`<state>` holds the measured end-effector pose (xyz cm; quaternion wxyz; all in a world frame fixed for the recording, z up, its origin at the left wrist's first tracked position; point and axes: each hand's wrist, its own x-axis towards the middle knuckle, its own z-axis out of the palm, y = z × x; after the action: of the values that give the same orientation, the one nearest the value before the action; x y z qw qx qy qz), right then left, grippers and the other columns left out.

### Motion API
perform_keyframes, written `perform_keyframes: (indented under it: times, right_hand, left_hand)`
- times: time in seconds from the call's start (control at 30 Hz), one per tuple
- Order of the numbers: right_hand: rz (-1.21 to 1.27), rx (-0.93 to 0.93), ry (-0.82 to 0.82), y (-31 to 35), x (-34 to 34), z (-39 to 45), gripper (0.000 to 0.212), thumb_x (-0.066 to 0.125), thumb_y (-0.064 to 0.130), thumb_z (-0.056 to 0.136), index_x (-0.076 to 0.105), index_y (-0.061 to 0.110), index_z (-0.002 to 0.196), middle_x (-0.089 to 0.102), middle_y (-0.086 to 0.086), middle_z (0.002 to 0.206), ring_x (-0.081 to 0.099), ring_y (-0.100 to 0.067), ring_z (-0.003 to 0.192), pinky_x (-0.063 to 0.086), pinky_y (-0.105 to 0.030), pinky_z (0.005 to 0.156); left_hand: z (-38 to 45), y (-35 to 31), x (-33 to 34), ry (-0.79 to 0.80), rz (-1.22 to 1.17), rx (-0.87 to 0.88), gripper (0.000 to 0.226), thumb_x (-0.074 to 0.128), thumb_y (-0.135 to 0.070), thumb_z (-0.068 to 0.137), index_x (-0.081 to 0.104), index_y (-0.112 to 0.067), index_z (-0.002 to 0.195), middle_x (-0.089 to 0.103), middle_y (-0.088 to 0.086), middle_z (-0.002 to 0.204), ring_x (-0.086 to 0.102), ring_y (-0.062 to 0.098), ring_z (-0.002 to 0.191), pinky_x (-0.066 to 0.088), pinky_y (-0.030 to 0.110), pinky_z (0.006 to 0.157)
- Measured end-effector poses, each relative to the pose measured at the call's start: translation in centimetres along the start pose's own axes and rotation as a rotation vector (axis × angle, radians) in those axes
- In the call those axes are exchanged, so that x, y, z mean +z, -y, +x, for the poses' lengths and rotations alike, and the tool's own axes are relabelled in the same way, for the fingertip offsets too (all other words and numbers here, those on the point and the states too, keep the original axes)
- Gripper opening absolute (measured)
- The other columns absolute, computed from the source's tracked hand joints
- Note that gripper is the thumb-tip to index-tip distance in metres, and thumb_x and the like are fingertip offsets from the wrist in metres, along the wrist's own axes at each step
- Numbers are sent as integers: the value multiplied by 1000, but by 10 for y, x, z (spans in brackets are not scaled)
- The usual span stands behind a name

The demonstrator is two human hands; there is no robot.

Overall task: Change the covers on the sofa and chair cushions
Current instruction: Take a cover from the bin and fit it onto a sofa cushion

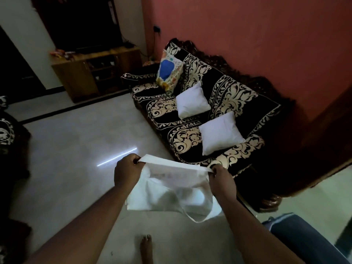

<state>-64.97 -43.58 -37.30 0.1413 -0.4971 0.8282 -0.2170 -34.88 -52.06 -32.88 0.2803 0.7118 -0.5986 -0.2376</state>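
Between the two, the white cover (pixel 171 187) hangs, pinched by left hand (pixel 126 171) and right hand (pixel 222 180).

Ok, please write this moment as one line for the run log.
hands: left and right pinch white cover, stretched between | sofa: two bare white cushions, one patterned cushion | step: cover not yet on cushion

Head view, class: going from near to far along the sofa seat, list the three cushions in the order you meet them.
White cushion nearest the hands → second white cushion → patterned cushion with the blue patch, at the sofa's far end.
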Motion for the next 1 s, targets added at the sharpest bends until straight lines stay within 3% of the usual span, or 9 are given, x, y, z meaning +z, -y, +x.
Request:
perform_keyframes:
  times: [0.13, 0.23, 0.37, 0.5, 0.6, 0.67, 0.87, 0.93, 1.0]
  right_hand:
    - [313, 219, 55, 38, 23, 54, 19, 56, 14, 90, 63, 11, 108, 70, -13, 103, 63, -36, 98, 46, -35, 78]
    - [393, 305, 18, 72, 39, 87, 13, 56, 17, 89, 64, 12, 99, 70, -14, 98, 63, -36, 94, 51, -41, 80]
    - [385, 268, -30, 111, 50, 118, 16, 62, 21, 93, 64, 8, 102, 67, -13, 101, 61, -34, 95, 39, -34, 73]
    - [132, 102, -29, 121, 55, 142, 15, 64, 16, 87, 60, 20, 101, 68, -3, 96, 63, -30, 86, 40, -33, 65]
    - [-144, 13, -2, 114, 62, 161, 22, 61, 14, 83, 57, 23, 102, 64, -2, 101, 65, -34, 87, 44, -36, 62]
    - [-171, 90, 12, 107, 70, 181, 19, 62, 19, 84, 58, 22, 102, 64, -2, 103, 65, -34, 90, 43, -35, 63]
    - [126, 358, 157, 94, 119, 270, 27, 55, 20, 96, 68, 2, 111, 67, -23, 113, 62, -38, 100, 47, -38, 83]
    - [221, 394, 218, 103, 135, 304, 27, 52, 16, 99, 64, 1, 118, 64, -22, 112, 58, -32, 93, 46, -34, 79]
    - [291, 388, 280, 115, 147, 333, 33, 42, 16, 104, 57, 3, 131, 59, -22, 125, 57, -32, 107, 44, -33, 89]
  left_hand:
    - [57, 14, 12, 71, -126, -152, 27, 75, -41, 80, 65, -19, 69, 65, -3, 65, 60, 22, 68, 40, 29, 61]
    - [99, 17, 21, 138, -220, -211, 42, 72, -39, 83, 50, -14, 58, 53, -1, 54, 56, 26, 60, 40, 31, 58]
    - [151, 11, 24, 225, -321, -241, 34, 61, -26, 95, 49, -13, 65, 52, 3, 61, 50, 23, 62, 37, 28, 55]
    - [209, 10, 20, 202, -378, -239, 29, 59, -23, 96, 54, -6, 73, 52, 4, 65, 48, 21, 64, 35, 30, 55]
    - [250, 11, 21, 107, -314, -196, 27, 57, -26, 94, 58, -4, 79, 57, 5, 70, 53, 24, 68, 38, 33, 59]
    - [277, 11, 24, 62, -210, -152, 28, 55, -31, 93, 55, -8, 75, 59, 6, 72, 57, 30, 73, 42, 38, 64]
    - [337, 9, 55, 250, 256, -17, 34, 43, -38, 103, 65, -12, 104, 68, 13, 112, 61, 34, 110, 45, 37, 89]
    - [358, 6, 66, 288, 302, -64, 43, 37, -42, 105, 64, -10, 108, 66, 14, 119, 60, 34, 115, 44, 37, 95]
    - [380, 2, 70, 299, 357, -138, 47, 34, -45, 105, 64, -9, 110, 65, 16, 122, 60, 35, 116, 45, 38, 96]
